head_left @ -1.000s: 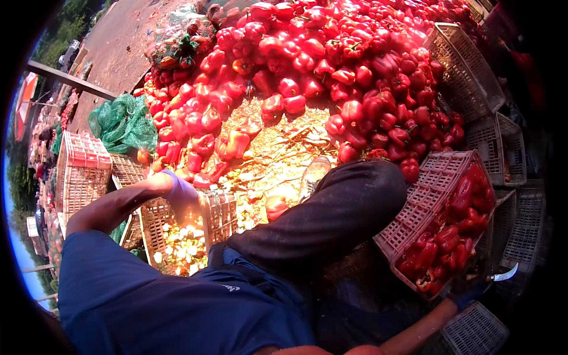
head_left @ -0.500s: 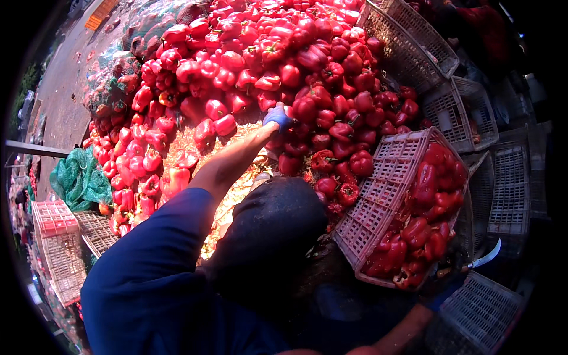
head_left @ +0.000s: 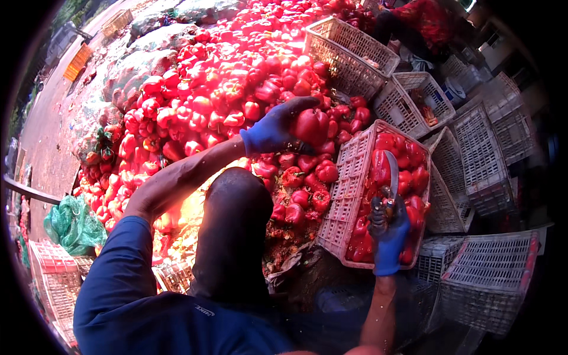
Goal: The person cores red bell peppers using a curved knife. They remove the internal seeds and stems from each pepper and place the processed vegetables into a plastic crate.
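Note:
My left hand (head_left: 275, 127), in a blue and dark glove, grips a red bell pepper (head_left: 312, 126) above the right side of the pepper heap (head_left: 219, 94). My gloved right hand (head_left: 387, 228) is closed round the handle of a knife (head_left: 393, 174) with a curved blade pointing up and away. The knife is over a pale plastic crate (head_left: 339, 219) holding several red peppers (head_left: 378, 163), some cut open. The knife hand is above the near part of that crate. My left fingers are partly hidden behind the pepper.
Plastic crates (head_left: 482, 148) stack up on the right, with another crate (head_left: 488, 278) at lower right. Filled mesh sacks (head_left: 139, 74) line the heap's far left. Green netting (head_left: 74, 225) lies at left. A person in red (head_left: 423, 23) is at the far right. My knee (head_left: 234, 219) is between my arms.
My left hand has come up from the heap with a bell pepper in it. My right hand has raised the knife from low right to over the crate. The view has shifted.

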A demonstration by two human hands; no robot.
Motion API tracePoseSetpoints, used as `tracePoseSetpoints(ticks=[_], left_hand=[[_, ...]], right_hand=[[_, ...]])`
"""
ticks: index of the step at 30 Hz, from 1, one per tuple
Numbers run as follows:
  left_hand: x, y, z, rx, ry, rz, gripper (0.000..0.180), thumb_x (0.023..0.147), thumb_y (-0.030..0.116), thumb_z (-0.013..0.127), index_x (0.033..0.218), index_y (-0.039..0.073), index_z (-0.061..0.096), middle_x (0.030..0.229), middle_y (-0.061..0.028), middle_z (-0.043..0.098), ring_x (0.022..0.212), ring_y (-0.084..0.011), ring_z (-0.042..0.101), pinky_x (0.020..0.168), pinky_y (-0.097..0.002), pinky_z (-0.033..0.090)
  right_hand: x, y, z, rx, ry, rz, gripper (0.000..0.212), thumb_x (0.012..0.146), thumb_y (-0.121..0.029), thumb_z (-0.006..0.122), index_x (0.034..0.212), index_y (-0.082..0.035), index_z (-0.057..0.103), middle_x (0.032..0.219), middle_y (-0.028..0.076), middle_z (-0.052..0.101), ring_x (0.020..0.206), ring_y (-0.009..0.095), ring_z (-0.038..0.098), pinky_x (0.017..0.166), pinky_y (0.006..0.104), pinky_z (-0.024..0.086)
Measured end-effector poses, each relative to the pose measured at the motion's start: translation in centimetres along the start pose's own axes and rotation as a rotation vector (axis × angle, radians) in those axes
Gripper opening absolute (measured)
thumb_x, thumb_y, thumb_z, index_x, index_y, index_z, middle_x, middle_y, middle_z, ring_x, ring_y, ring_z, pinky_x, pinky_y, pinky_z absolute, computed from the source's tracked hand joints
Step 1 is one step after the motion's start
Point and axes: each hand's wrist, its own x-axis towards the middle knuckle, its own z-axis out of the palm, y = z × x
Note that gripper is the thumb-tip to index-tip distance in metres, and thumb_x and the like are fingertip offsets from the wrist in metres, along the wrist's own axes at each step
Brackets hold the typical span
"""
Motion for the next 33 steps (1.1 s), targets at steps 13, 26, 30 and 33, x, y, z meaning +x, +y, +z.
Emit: tracePoseSetpoints(ticks=[13, 26, 30, 33], left_hand=[[1.7, 10.8, 8.5, 0.163, 0.039, 0.355, 0.096, 0.068, 0.026, 0.098, 0.147, 0.002, 0.050, 0.141, -0.0151, 0.058, 0.132, -0.0290, 0.055, 0.112, -0.0423, 0.045], [0.8, 10.7, 9.5, -0.551, -0.198, -0.117, 0.086, 0.079, 0.024, 0.091, 0.150, 0.004, 0.048, 0.144, -0.0097, 0.057, 0.133, -0.0180, 0.052, 0.114, -0.0375, 0.045], [0.3, 8.0, 12.4, -0.752, -0.296, -0.099, 0.082, 0.085, 0.026, 0.085, 0.152, 0.004, 0.044, 0.145, -0.0098, 0.053, 0.131, -0.0191, 0.053, 0.101, -0.0361, 0.056], [0.0, 7.7, 14.4, -0.829, -0.384, -0.213, 0.083, 0.088, 0.028, 0.083, 0.154, 0.003, 0.039, 0.149, -0.0107, 0.049, 0.132, -0.0194, 0.053, 0.105, -0.0379, 0.054]], right_hand=[[-3.1, -2.6, 1.8, -0.596, 0.079, -0.322, 0.026, 0.097, -0.020, 0.074, 0.111, 0.000, 0.064, 0.079, 0.016, 0.065, 0.066, 0.029, 0.065, 0.060, 0.0408, 0.051], [-1.3, -2.5, 1.1, 0.057, 0.067, -0.154, 0.043, 0.099, -0.023, 0.073, 0.136, -0.005, 0.061, 0.101, -0.003, 0.064, 0.076, 0.003, 0.057, 0.059, 0.0221, 0.048], [-1.5, -2.9, 0.9, 0.010, -0.065, 0.016, 0.056, 0.098, -0.037, 0.071, 0.145, -0.011, 0.054, 0.093, -0.004, 0.058, 0.059, 0.004, 0.051, 0.048, 0.0230, 0.041], [-2.0, -2.2, -0.2, 0.050, -0.044, 0.061, 0.056, 0.097, -0.033, 0.069, 0.144, -0.008, 0.052, 0.095, -0.003, 0.061, 0.064, 0.006, 0.057, 0.049, 0.0212, 0.045]])
